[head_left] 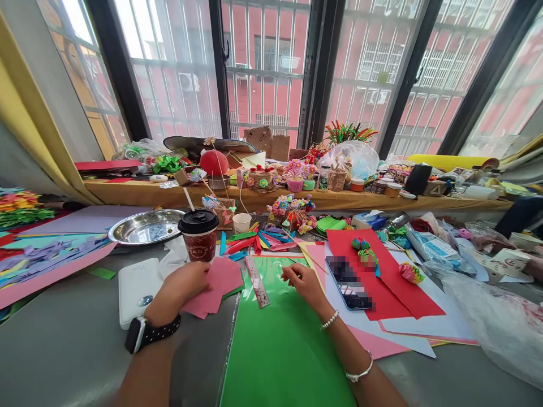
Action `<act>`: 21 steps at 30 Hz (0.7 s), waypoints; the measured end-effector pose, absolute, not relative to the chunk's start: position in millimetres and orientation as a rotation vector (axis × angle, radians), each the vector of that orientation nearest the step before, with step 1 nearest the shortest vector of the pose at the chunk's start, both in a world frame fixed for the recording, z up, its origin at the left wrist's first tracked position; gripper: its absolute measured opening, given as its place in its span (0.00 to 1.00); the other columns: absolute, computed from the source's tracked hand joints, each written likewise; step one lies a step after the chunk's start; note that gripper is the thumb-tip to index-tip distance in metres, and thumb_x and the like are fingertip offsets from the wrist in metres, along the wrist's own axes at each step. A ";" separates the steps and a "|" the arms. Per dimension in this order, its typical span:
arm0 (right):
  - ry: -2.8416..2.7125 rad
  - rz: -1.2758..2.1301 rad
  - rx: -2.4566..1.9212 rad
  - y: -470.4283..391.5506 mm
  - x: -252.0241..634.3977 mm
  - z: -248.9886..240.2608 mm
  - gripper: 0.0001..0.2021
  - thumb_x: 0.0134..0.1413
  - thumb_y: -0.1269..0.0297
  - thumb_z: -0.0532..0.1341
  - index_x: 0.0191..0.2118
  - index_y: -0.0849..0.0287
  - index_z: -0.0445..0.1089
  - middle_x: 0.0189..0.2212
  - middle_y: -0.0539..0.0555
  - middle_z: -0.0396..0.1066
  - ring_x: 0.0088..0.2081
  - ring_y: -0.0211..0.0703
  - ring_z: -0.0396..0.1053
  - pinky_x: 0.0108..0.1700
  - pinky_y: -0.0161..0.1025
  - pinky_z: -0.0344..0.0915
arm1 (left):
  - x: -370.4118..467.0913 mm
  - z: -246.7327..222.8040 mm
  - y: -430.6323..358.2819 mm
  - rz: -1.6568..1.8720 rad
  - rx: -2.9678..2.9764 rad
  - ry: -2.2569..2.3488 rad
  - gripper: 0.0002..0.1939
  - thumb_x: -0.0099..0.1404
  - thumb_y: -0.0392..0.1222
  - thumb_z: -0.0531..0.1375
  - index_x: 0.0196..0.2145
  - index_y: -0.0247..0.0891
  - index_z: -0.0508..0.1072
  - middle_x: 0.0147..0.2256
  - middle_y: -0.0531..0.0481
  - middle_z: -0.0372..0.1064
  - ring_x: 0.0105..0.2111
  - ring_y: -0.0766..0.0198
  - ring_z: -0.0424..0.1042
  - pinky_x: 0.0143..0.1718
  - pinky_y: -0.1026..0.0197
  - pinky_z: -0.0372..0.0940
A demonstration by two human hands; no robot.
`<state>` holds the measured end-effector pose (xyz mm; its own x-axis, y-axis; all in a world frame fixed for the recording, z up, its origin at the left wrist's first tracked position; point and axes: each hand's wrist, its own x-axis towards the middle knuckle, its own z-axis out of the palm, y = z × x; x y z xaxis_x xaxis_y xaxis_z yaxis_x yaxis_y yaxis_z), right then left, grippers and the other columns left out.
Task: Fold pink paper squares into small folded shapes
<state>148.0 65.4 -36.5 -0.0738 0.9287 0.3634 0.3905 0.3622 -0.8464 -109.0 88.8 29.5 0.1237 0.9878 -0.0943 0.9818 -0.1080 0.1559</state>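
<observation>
Left hand (184, 288) on pink paper (223, 280), can't tell if grip pinches | pink paper: 9 o'clock from ruler (257, 282) | right hand (306, 284): grip bent, bit apart, 3 o'clock from ruler

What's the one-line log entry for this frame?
left hand: at pink paper | right hand: over green sheet | nearby: patterned strip, lidded cup
</observation>
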 end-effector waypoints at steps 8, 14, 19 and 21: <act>-1.523 0.841 -1.041 67.8 152.4 -32.7 0.22 0.37 0.60 0.61 0.42 0.57 0.62 0.40 0.55 0.66 0.36 0.41 0.65 0.34 0.36 0.63 | -26.0 63.2 69.8 0.106 2.589 1.724 0.13 0.48 0.31 0.50 0.31 0.36 0.71 0.32 0.42 0.69 0.33 0.54 0.67 0.30 0.59 0.57; -1.480 0.789 -1.123 75.0 160.2 -36.5 0.11 0.38 0.61 0.59 0.30 0.62 0.70 0.24 0.52 0.69 0.26 0.40 0.64 0.27 0.34 0.61 | 8.1 36.5 83.5 0.367 2.674 1.503 0.10 0.51 0.32 0.50 0.28 0.35 0.71 0.30 0.41 0.69 0.33 0.53 0.66 0.35 0.56 0.56; -1.338 0.833 -1.102 81.4 160.9 -44.2 0.11 0.38 0.61 0.59 0.29 0.63 0.70 0.24 0.51 0.70 0.26 0.40 0.65 0.28 0.36 0.62 | -2.1 10.7 96.7 0.982 2.271 1.444 0.16 0.49 0.36 0.56 0.39 0.38 0.66 0.39 0.46 0.66 0.41 0.57 0.63 0.41 0.57 0.56; -1.279 0.878 -1.076 84.0 159.5 -46.9 0.12 0.38 0.61 0.59 0.30 0.63 0.70 0.25 0.51 0.70 0.27 0.41 0.65 0.30 0.36 0.62 | -3.2 -3.0 103.2 1.200 1.985 1.296 0.24 0.47 0.39 0.59 0.44 0.38 0.61 0.43 0.45 0.63 0.43 0.58 0.62 0.42 0.58 0.57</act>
<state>159.5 84.0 -46.9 0.1142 0.9483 0.2962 0.0651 0.2903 -0.9547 -3.2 103.2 -3.0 0.1672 0.8971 0.4089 0.4767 -0.4366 0.7630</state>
